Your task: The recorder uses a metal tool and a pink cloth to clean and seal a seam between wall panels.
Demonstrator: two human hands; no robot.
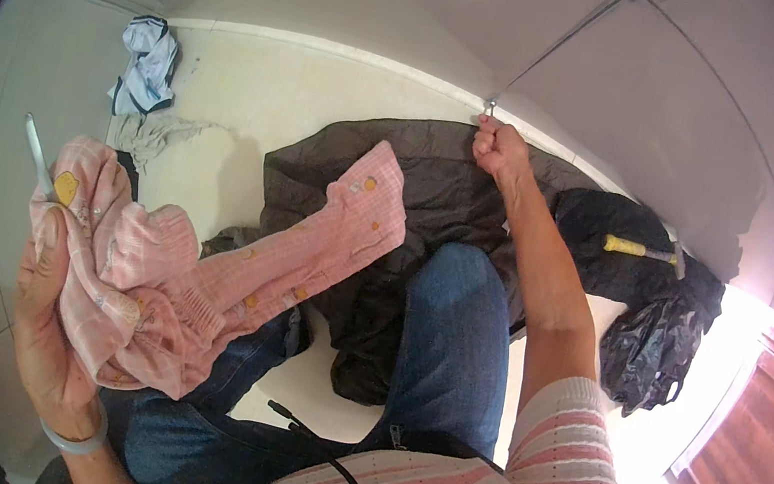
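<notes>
Bunched in my left hand [46, 320] is a pink checked garment [238, 289] with yellow printed figures. One long piece of it stretches out to the right over my knees. A slim pale strip [37, 151], its kind unclear, sticks up beside the cloth above my left thumb. My right arm reaches far forward, and my right hand [500, 149] is closed by the foot of the wall. A small shiny metal tip [490, 108] shows just past its fingers; what the fist holds is mostly hidden. Beneath that hand lies a dark brown cloth [341, 149].
A yellow-handled hammer [639, 250] lies on black cloth [603, 221] at the right, above a black plastic bag [648, 354]. At far left are a white-and-dark garment [146, 67] and a grey rag [156, 136]. A tiled wall [395, 0] bounds the far side; a reddish-brown wooden door [750, 442] stands right.
</notes>
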